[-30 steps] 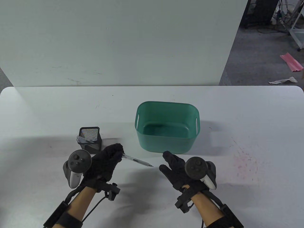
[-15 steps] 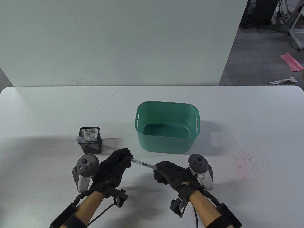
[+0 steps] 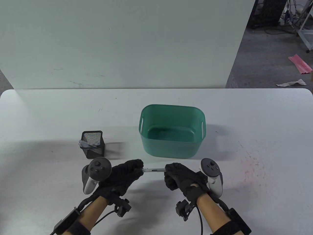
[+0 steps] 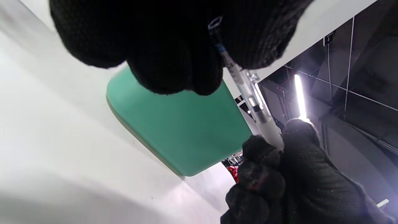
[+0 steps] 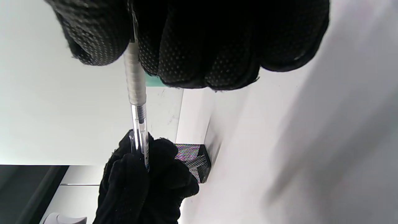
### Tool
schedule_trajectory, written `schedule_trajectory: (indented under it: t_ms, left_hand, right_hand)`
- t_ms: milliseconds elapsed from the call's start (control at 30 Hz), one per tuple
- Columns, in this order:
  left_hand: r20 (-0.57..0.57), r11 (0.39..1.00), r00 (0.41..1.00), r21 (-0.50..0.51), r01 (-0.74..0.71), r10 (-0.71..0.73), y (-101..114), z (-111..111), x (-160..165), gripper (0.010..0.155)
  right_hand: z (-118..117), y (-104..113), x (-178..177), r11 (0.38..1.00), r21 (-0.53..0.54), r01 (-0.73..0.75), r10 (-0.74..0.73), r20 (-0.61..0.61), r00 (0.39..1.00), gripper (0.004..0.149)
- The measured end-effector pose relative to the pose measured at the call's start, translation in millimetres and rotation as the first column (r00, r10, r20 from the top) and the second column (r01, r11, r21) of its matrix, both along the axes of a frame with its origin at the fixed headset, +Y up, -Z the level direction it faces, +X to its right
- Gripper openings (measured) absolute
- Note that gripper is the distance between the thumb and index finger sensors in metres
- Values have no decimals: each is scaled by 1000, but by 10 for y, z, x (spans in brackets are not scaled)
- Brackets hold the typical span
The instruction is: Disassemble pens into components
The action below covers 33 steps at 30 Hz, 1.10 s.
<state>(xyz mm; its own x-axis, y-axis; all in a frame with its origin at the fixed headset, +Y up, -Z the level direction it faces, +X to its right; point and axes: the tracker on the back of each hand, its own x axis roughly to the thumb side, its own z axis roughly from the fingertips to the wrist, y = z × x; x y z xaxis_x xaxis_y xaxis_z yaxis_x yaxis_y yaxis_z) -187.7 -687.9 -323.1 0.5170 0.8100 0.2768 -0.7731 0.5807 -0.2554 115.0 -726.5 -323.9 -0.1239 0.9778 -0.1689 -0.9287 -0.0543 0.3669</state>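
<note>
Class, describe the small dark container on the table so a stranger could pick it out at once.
Start at the green tub in the middle of the white table. Left of it, just beyond the left hand, stands a black mesh pen holder. It is far smaller than the tub, square and see-through.

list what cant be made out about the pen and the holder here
- Both ends of the pen: in every view they sit inside the left hand and right hand.
- Whether the pen has begun to come apart: gloves cover the ends.
- Contents of the black mesh holder: too small in the table view; in the right wrist view its lower part sits behind the left hand.
</note>
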Motion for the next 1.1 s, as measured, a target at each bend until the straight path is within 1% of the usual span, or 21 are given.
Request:
schedule_trajectory:
  t_ms: [167, 233, 300, 433, 500, 533, 633, 700, 767, 800, 833, 867, 900, 967, 1100]
  left_hand:
    - [14, 1000, 1000, 12, 1, -1, 0, 6, 5, 42]
    - [43, 1000, 999, 12, -3, 2, -6, 4, 13, 42]
    - [35, 1000, 999, 13, -2, 2, -8, 8, 12, 41]
    - [52, 1000, 999, 17, 8, -9, -16, 5, 17, 41]
    - [65, 1000, 998, 2, -3, 3, -23, -6, 11, 40]
    - [69, 1000, 998, -5, -8, 8, -26, -13, 6, 40]
    - [98, 995, 992, -69, -71, 78, -54, -55, -32, 40]
    - [97, 991, 990, -94, -93, 102, -69, -66, -58, 40]
    - [77, 992, 992, -85, -90, 96, -71, -67, -73, 40]
    - [70, 993, 993, -79, -86, 92, -71, -66, -78, 40]
    - [52, 994, 995, -75, -81, 85, -77, -66, -94, 40]
    - [44, 993, 995, -76, -86, 90, -85, -69, -109, 40]
    - [40, 992, 994, -81, -97, 100, -94, -66, -125, 40]
    - [21, 991, 994, -77, -106, 107, -104, -58, -149, 40]
    - [35, 996, 997, -50, -68, 69, -101, -42, -135, 40]
  right_hand:
    - [0, -34, 4, 998, -46, -31, 28, -56, 998, 53]
    - [9, -49, -13, 998, -65, -10, 6, -70, 998, 56]
    - [12, -55, -21, 997, -79, 11, -15, -52, 999, 55]
    - [6, -86, -25, 992, -95, 78, -84, -58, 995, 48]
    - [-1, -80, -26, 994, -83, 75, -81, -72, 994, 45]
    - [-7, -76, -23, 996, -61, 72, -77, -83, 994, 45]
    - [-14, -29, -31, 999, 13, 48, -47, -91, 995, 44]
    - [-14, 8, -35, 998, 55, 21, -15, -111, 994, 43]
    - [-10, 4, -33, 997, 83, -3, 10, -89, 996, 43]
    - [-9, -2, -36, 998, 68, 9, -3, -79, 997, 45]
    - [-2, -11, -32, 999, 41, 15, -12, -78, 997, 50]
    - [-3, -24, -19, 999, 37, 10, -6, -88, 996, 57]
    - [-2, -30, 1, 999, 36, -21, 24, -87, 996, 61]
    - [-11, -46, 34, 996, 56, -63, 67, -70, 995, 60]
    - [-19, -51, 41, 999, 43, -31, 33, -39, 999, 54]
